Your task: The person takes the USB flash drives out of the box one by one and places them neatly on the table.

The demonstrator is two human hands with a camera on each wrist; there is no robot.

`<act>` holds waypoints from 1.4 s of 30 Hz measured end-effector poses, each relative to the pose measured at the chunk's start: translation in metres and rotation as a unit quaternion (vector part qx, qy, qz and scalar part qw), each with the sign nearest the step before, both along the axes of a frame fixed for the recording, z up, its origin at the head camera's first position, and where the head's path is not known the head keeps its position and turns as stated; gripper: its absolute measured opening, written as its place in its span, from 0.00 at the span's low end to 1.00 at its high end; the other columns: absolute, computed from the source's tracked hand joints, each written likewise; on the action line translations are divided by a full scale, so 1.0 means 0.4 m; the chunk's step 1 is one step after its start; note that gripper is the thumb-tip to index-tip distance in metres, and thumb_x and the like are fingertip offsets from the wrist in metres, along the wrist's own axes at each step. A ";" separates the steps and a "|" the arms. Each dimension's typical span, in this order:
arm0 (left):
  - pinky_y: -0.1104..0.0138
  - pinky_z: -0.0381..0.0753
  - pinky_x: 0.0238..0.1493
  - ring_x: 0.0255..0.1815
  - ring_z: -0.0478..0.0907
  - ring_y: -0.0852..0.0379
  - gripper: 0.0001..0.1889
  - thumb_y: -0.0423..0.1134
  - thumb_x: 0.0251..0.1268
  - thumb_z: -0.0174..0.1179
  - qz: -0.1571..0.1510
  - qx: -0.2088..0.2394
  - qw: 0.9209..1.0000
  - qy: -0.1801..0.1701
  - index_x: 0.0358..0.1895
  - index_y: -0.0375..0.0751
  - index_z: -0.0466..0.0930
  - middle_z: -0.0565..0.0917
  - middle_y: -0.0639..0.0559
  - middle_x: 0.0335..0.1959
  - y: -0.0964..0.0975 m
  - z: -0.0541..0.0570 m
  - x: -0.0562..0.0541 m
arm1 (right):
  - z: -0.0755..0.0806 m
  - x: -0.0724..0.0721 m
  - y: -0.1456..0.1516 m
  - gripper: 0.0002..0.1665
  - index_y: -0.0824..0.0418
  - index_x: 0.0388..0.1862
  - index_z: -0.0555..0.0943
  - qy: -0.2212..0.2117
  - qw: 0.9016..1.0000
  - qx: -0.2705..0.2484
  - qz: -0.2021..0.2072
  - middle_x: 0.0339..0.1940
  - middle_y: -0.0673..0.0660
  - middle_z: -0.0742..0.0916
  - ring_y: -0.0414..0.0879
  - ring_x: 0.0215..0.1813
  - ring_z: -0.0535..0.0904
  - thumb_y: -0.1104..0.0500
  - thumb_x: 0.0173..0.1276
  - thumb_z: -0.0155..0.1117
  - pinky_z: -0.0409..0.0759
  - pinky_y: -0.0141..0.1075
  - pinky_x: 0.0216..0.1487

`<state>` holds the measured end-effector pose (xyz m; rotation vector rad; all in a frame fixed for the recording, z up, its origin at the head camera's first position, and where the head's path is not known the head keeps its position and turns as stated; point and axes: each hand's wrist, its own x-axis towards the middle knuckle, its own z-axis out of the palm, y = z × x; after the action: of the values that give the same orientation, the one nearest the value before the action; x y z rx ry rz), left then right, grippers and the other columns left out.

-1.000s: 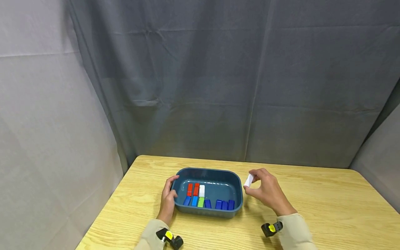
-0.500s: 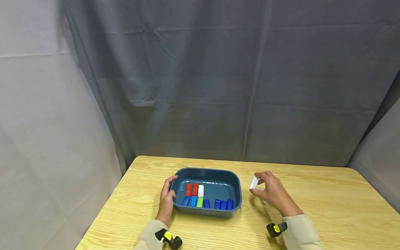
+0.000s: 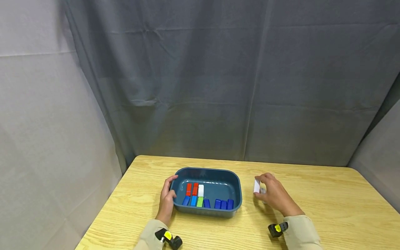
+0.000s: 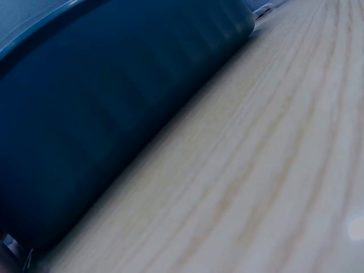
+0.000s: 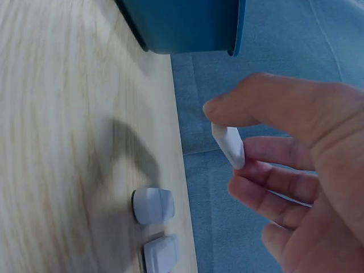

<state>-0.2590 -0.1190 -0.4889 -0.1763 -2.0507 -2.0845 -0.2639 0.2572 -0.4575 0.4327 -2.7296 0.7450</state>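
Observation:
A dark blue-green plastic basin [image 3: 206,212] sits on the wooden table. My left hand [image 3: 166,199] grips its left end, fingers at the outer wall and thumb at the near rim. To the basin's right, my right hand [image 3: 274,195] pinches a small white block [image 3: 257,186] between thumb and fingertips, raised above the tabletop in the right wrist view. Below that hand, two white pieces [image 5: 153,206] lie on the table. Inside the basin are two red blocks [image 3: 195,189], a white block [image 3: 201,190], a green block [image 3: 200,202] and several blue blocks [image 3: 223,205].
The light wooden table [image 3: 337,198] extends right of the basin and toward the front. Grey cloth [image 3: 193,86] hangs behind the table's far edge, with paler cloth [image 3: 53,139] along the left side. Each wrist carries a small black camera [image 3: 275,229].
My right hand has moved rightward, away from the basin, with the white block in its fingers. The block stands more upright in the head view. My left hand keeps its hold.

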 end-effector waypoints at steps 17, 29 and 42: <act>0.46 0.47 0.70 0.73 0.55 0.41 0.33 0.19 0.47 0.40 -0.004 0.000 1.000 0.005 0.64 0.30 0.67 0.62 0.36 0.71 0.000 -0.003 -0.007 | -0.035 0.000 0.006 0.34 0.64 0.58 0.78 -0.049 0.998 0.041 -0.020 0.53 0.63 0.81 0.64 0.56 0.72 0.59 0.49 0.76 0.40 0.73 0.59; 0.46 0.48 0.69 0.73 0.55 0.42 0.33 0.19 0.49 0.40 -0.001 -0.005 1.000 -0.001 0.64 0.31 0.67 0.62 0.37 0.71 0.003 0.009 0.004 | -0.060 -0.003 0.013 0.40 0.64 0.63 0.74 -0.067 0.997 0.034 -0.025 0.49 0.59 0.84 0.62 0.54 0.72 0.58 0.49 0.76 0.32 0.74 0.57; 0.46 0.49 0.69 0.72 0.55 0.41 0.33 0.18 0.48 0.40 -0.001 -0.002 1.000 0.008 0.64 0.29 0.67 0.63 0.36 0.71 0.002 0.008 0.004 | -0.065 -0.001 0.014 0.39 0.63 0.62 0.75 -0.068 0.997 0.029 -0.025 0.49 0.58 0.84 0.62 0.54 0.73 0.59 0.48 0.76 0.33 0.75 0.56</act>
<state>-0.2575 -0.1183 -0.4857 -0.1966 -2.0461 -2.0739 -0.2644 0.2627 -0.4834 0.3356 -2.8833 0.7073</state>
